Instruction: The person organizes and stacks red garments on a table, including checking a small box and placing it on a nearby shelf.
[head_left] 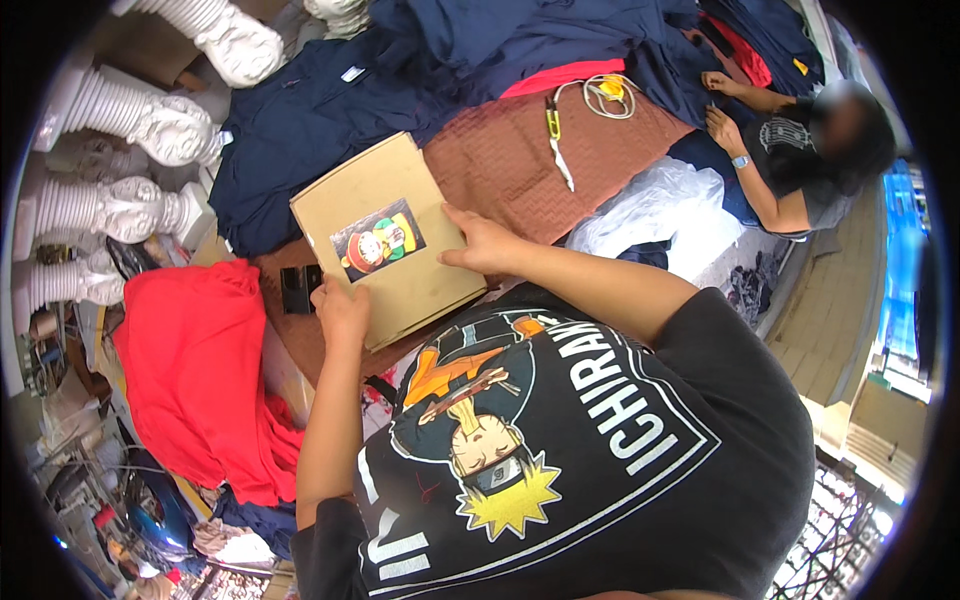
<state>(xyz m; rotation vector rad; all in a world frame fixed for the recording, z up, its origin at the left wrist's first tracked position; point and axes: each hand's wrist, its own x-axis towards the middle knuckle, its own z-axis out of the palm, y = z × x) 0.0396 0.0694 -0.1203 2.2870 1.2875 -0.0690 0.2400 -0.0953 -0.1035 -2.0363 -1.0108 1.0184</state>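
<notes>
A flat tan cardboard box (400, 303) lies tilted in front of me, over the near part of the brown cloth. On its top is a small colorful cartoon picture (378, 240). My left hand (342, 312) grips the box's near left edge, fingers closed on it. At the right edge, my right hand (482, 246) holds the box with thumb and fingers; the fingertips reach onto its top. Beside my left hand sits a dark phone-like object (298, 290), partly hidden by the hand and the box.
Navy garments (300, 120) spread along the far side. A brown textured cloth (490, 150) carries a yellow-handled cutter (554, 125) and a coiled white cord (610, 97). Red fabric (195, 370) is heaped left, clear plastic (665, 210) right. Another person (800, 160) works at far right.
</notes>
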